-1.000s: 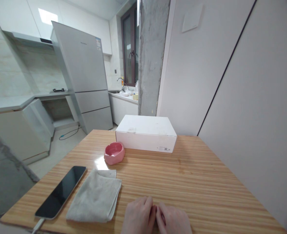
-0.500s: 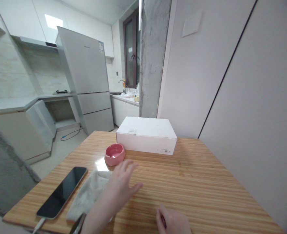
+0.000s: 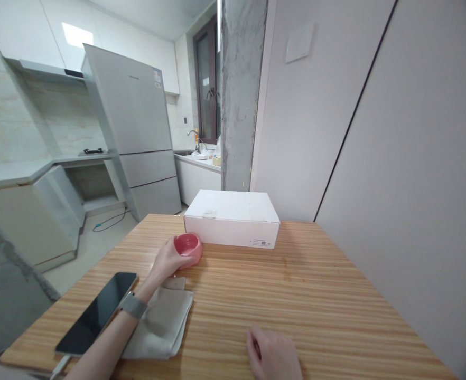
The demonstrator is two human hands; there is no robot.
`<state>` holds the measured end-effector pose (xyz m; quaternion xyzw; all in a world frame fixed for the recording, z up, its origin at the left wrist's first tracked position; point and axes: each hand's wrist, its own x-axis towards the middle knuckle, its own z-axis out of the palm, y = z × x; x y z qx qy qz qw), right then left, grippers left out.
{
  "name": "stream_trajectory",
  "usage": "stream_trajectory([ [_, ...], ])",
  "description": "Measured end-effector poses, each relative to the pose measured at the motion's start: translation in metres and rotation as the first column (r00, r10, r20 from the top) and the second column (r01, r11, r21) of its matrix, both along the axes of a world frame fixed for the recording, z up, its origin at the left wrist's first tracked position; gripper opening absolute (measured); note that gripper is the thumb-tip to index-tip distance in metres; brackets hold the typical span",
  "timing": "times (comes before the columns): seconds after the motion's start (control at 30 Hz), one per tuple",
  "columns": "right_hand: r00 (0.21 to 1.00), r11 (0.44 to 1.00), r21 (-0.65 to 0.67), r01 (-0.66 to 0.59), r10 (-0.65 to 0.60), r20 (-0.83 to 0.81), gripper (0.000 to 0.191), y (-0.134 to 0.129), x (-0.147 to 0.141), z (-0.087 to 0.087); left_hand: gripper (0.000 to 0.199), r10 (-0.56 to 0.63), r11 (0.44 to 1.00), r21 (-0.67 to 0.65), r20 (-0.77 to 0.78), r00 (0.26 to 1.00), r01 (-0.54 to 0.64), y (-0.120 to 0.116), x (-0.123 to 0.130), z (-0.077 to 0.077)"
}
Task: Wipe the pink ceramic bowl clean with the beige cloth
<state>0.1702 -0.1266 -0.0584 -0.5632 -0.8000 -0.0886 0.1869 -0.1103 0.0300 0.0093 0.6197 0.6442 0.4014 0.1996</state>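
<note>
A pink ashtray (image 3: 194, 255) stands on the wooden table, close to the front left corner of a white box (image 3: 231, 232). My left hand (image 3: 168, 259) grips it from the left, thumb along its near side and fingers at its far left rim. A grey watch band circles that wrist. Under my left forearm lies a folded grey cloth (image 3: 165, 322). At the bottom of the view my right hand (image 3: 275, 352) rests on the table, its fingers curled into a loose fist with nothing visible in it.
A black phone (image 3: 98, 314) with a white cable (image 3: 61, 365) lies at the table's left, partly behind my forearm. The wooden table (image 3: 316, 295) ends at a pale wall panel on the right. Beyond are a fridge (image 3: 132, 111) and kitchen counters.
My left hand has moved left and forward from above the cloth and closed on the ashtray. My right hand stays curled in place. The view has shifted slightly.
</note>
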Motion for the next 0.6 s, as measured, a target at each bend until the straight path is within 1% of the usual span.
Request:
stream_trajectory([
  [0.13, 1.000, 1.000, -0.021, 0.013, -0.013, -0.001, 0.027, 0.001, 0.000, 0.000, 0.065, -0.152, 0.987, 0.051, 0.069, 0.986, 0.149, 0.000, 0.030, 0.007],
  [0.2, 1.000, 1.000, -0.023, 0.005, -0.005, 0.000, 0.027, 0.002, 0.001, 0.000, 0.070, -0.227, 0.973, 0.072, 0.096, 0.969, 0.221, 0.001, 0.050, 0.007],
  [0.27, 1.000, 1.000, -0.023, -0.007, 0.007, -0.005, 0.027, 0.001, 0.002, -0.001, 0.073, -0.277, 0.959, 0.085, 0.108, 0.955, 0.269, 0.002, 0.070, 0.006],
  [0.4, 1.000, 1.000, -0.019, -0.023, 0.022, -0.013, 0.025, 0.001, 0.002, -0.005, 0.077, -0.308, 0.950, 0.086, 0.083, 0.948, 0.301, 0.003, 0.099, 0.000],
  [0.47, 1.000, 1.000, -0.013, 0.002, -0.002, -0.009, 0.025, 0.001, 0.001, -0.007, 0.076, -0.317, 0.947, 0.082, 0.060, 0.947, 0.312, 0.004, 0.105, -0.004],
  [0.6, 0.999, 0.999, -0.009, 0.035, -0.036, -0.009, 0.025, 0.001, -0.001, -0.009, 0.078, -0.331, 0.943, 0.061, 0.029, 0.943, 0.329, 0.005, 0.110, -0.010],
])
